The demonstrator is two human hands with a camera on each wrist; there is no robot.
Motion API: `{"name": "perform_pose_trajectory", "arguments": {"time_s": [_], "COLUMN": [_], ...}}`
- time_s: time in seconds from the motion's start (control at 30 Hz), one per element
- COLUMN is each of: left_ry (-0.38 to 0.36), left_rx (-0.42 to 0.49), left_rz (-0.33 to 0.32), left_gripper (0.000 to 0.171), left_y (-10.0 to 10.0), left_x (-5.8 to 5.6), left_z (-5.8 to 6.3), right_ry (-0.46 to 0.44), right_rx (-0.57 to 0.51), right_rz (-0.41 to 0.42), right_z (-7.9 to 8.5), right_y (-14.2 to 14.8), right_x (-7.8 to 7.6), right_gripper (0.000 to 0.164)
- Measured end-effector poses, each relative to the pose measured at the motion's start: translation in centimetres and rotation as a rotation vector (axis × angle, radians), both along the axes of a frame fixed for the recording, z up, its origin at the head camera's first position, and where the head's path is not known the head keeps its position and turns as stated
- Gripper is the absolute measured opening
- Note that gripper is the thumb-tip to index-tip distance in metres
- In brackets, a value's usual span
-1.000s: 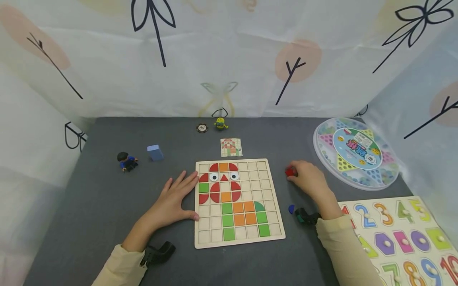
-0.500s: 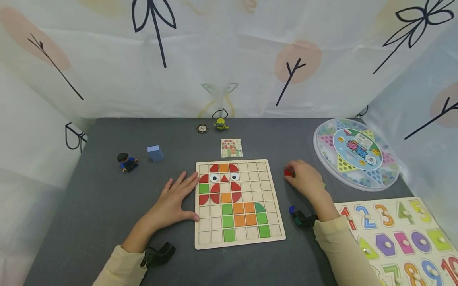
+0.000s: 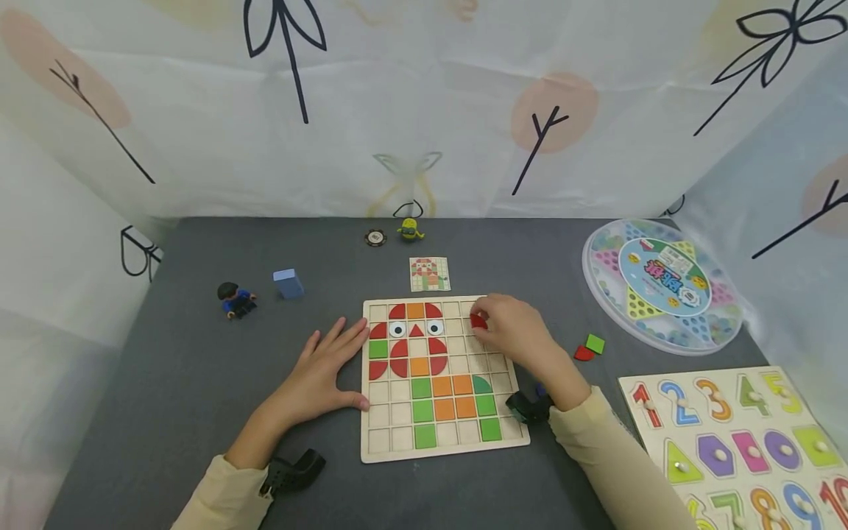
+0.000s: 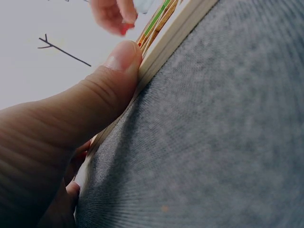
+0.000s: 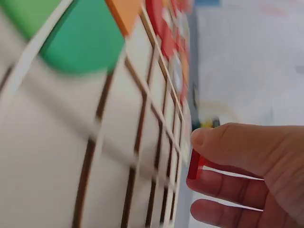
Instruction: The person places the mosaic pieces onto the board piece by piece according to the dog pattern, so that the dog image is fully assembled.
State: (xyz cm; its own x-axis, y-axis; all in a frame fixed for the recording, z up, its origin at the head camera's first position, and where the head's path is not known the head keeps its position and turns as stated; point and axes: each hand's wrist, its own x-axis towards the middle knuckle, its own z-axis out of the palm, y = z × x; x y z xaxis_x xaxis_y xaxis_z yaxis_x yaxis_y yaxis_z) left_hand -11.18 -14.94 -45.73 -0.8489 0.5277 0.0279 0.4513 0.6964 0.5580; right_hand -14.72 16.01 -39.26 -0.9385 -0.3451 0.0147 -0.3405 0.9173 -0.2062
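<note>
A wooden grid board (image 3: 391,438) lies in the middle of the table, with red, orange and green tiles and two eye tiles set in its cells. My left hand (image 3: 318,375) rests spread against the board's left edge; in the left wrist view its thumb (image 4: 114,71) presses along the wooden rim. Between thumb and fingers my right hand (image 3: 520,335) pinches a red tile (image 5: 194,164), held over the upper right cells of the board. A small pattern card (image 3: 429,274) lies just beyond the board's far edge.
Right of the board lie a red tile (image 3: 584,353) and a green tile (image 3: 595,343). A round game box (image 3: 596,294) and a number puzzle board (image 3: 676,434) stand farther right. At the back are a toy figure (image 3: 236,300), a blue block (image 3: 288,283), a chip (image 3: 375,237) and a yellow figurine (image 3: 410,229).
My right hand has moved left from the table beside the board to over its upper right cells, carrying the red tile. Two loose tiles now show where it was. My left hand stays put.
</note>
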Motion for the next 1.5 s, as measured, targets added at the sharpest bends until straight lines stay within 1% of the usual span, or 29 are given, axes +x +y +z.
{"name": "perform_pose_trajectory", "arguments": {"time_s": [0.13,0.27,0.43,0.6,0.67,0.73,0.83,0.93,1.03,1.17,1.3,1.4,1.5], "left_ry": [-0.001,-0.014,-0.010,-0.001,0.000,-0.003,-0.006,-0.007,-0.003,-0.002,-0.008,-0.010,-0.009], "left_rx": [0.003,0.012,0.017,0.024,0.021,0.018,0.021,0.024,0.019,0.012,0.012,0.013,0.014], "left_rz": [0.003,0.004,0.008,0.005,0.004,0.004,0.006,0.005,0.005,0.008,0.006,0.005,0.002], "left_gripper": [0.109,0.109,0.109,0.109,0.109,0.108,0.108,0.108,0.108,0.108,0.108,0.108,0.108], "left_y": [0.0,0.0,0.0,0.0,0.0,0.1,0.1,0.0,0.0,0.0,0.0,0.0,0.0], "left_x": [0.1,0.2,0.2,0.2,0.2,0.2,0.3,0.2,0.2,0.1,0.0,0.0,0.0], "left_z": [0.1,0.1,0.0,0.0,0.0,0.0,0.0,0.1,0.2,0.2,0.1,0.1,0.0], "right_ry": [0.012,-0.003,-0.010,-0.040,-0.051,-0.060,-0.054,-0.034,-0.044,-0.077,-0.065,-0.054,-0.073], "right_rx": [0.118,0.183,0.179,0.139,0.112,0.068,0.010,-0.028,-0.056,-0.074,-0.059,-0.027,-0.001], "right_rz": [0.080,0.103,0.089,0.068,0.048,0.020,-0.022,-0.077,-0.136,-0.185,-0.259,-0.330,-0.370], "right_z": [-0.5,-0.7,-0.7,-0.3,0.1,0.7,1.8,2.4,2.4,1.7,0.6,0.1,-0.1], "right_y": [-2.4,-3.4,-3.9,-3.6,-2.7,-1.3,1.9,5.4,8.2,10.3,11.7,12.7,13.5], "right_x": [-0.8,-0.9,-1.0,-0.7,-0.3,0.4,1.8,3.5,5.0,6.4,6.6,6.2,5.8], "right_gripper": [0.014,0.008,0.007,0.019,0.026,0.032,0.039,0.041,0.038,0.035,0.038,0.038,0.037]}}
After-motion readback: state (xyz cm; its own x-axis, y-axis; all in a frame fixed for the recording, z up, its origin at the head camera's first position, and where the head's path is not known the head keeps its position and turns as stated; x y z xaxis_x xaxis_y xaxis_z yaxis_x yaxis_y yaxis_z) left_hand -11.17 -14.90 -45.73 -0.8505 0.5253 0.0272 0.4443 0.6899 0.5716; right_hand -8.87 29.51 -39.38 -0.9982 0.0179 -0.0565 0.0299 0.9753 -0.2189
